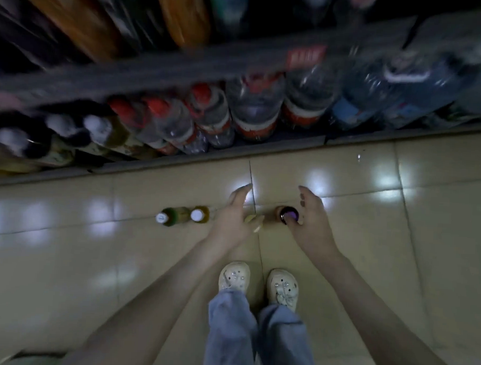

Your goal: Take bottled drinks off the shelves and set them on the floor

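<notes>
Item: row of bottled drinks on tiled floor (369,243), set just before the lip of the bottom shelf (179,163), which runs from 9 o'clock up toward 3 o'clock. Two white-capped bottles (162,218) stand touching at 9 o'clock of the hands. A yellow-topped bottle (252,219) is mostly hidden under the left hand (232,215), whose fingers are straight and spread, holding nothing. The purple-capped bottle (289,212) stands upright at centre; the right hand (312,221) curls round its top, thumb on the cap. The hands are apart. Open floor lies at 3, 6 and 9 o'clock; shoes (234,274) stand near at 6 o'clock. Shelved water bottles (253,108) at 12 o'clock are blurred, labels unreadable; the upper shelves are cut off and dark.
</notes>
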Action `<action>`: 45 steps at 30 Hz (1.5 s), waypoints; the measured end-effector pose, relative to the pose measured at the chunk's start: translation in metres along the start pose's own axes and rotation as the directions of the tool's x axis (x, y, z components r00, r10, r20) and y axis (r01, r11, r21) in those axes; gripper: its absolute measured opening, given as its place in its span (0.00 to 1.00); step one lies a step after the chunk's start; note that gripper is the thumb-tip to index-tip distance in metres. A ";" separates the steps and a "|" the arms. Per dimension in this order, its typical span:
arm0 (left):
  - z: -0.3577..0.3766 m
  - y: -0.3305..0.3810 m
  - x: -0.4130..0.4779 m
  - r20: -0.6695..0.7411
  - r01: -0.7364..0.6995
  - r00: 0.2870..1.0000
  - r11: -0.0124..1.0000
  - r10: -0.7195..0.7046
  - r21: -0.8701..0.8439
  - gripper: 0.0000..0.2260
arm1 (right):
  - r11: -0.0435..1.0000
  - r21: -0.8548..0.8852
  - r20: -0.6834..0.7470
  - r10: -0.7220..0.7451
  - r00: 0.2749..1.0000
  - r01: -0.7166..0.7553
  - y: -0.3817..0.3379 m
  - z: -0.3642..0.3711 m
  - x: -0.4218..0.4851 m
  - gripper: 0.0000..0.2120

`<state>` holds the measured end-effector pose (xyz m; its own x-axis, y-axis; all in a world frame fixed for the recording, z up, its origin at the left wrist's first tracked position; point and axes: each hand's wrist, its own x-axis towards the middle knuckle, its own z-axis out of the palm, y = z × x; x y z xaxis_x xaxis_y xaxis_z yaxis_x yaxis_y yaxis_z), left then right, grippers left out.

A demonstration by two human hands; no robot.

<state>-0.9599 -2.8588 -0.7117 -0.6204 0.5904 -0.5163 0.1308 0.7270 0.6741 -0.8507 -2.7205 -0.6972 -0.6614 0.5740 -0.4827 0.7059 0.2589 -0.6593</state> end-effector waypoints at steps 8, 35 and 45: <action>-0.202 0.229 -0.102 -0.133 -0.213 0.963 0.966 0.233 0.147 0.19 | 0.946 0.015 -0.055 -0.321 0.945 0.322 -0.235 -0.147 -0.085 0.31; -0.530 0.525 -0.216 -0.528 -0.393 0.140 0.536 0.838 0.747 0.24 | 0.553 -0.505 -0.602 -0.776 0.189 0.663 -0.621 -0.448 -0.161 0.35; -0.549 0.594 -0.194 -0.538 -0.219 0.287 0.601 0.793 0.769 0.38 | 0.542 -0.399 -0.576 -0.776 0.259 0.740 -0.676 -0.480 -0.152 0.43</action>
<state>-1.1865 -2.7338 0.0790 -0.4903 0.5574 0.6700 0.8091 0.5769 0.1122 -1.1058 -2.6096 0.0983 -0.5727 0.3948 0.7184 -0.0053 0.8746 -0.4848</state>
